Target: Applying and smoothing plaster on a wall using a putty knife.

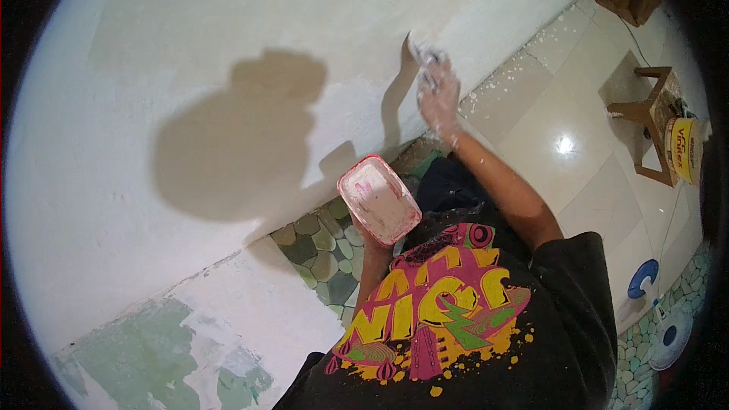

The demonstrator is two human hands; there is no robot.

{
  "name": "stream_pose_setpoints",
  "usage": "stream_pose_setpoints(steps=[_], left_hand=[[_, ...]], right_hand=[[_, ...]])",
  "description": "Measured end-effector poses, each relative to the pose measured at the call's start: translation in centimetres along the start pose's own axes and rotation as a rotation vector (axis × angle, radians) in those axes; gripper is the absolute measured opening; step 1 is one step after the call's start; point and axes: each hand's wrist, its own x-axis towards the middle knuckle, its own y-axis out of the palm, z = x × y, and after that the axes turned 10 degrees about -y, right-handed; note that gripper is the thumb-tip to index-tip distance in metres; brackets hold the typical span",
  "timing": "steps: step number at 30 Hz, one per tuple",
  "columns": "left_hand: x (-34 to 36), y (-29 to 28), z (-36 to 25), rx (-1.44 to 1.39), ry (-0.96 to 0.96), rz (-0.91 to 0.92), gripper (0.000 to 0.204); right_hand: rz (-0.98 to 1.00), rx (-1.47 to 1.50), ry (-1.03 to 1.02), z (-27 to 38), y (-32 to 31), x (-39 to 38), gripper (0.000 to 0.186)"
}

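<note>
My left hand (370, 234) holds up a rectangular tub (408, 229) with a red rim; most of its fingers are hidden beneath it. White paste (383, 201) coats the inside, with a pinkish patch on it. My right hand (438, 102), smeared with white, is closed round a putty knife (425, 55). The knife's thin blade is seen nearly edge-on, close to the pale wall (342, 23); whether it touches the wall I cannot tell.
A wooden stool (645, 110) stands on the tiled floor at the right, by a yellow-labelled bucket (682, 150). White specks line the wall's foot. A blue object (644, 279) lies lower right. Pebble-patterned flooring (326, 258) and a white-smeared green sheet (144, 353) are at lower left.
</note>
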Motion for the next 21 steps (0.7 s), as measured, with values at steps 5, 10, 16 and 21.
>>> stream_pose_setpoints(steps=[5,10,16,21], left_hand=[[-0.2,-0.5,-0.1,-0.071,-0.045,-0.025,0.061],[0.9,0.3,-0.3,-0.036,-0.029,0.063,0.063],[0.1,-0.3,0.3,-0.063,-0.064,0.073,0.064],[-0.7,-3.4,0.9,-0.100,-0.063,0.014,0.064]], right_hand=[[0.301,0.045,0.015,0.7,-0.2,-2.6,0.045],[0.226,-0.003,-0.102,-1.0,-1.7,-1.0,0.043],[0.066,-0.115,-0.095,-2.7,-5.5,6.5,0.040],[0.169,0.062,0.064,-1.9,-4.0,3.9,0.036]])
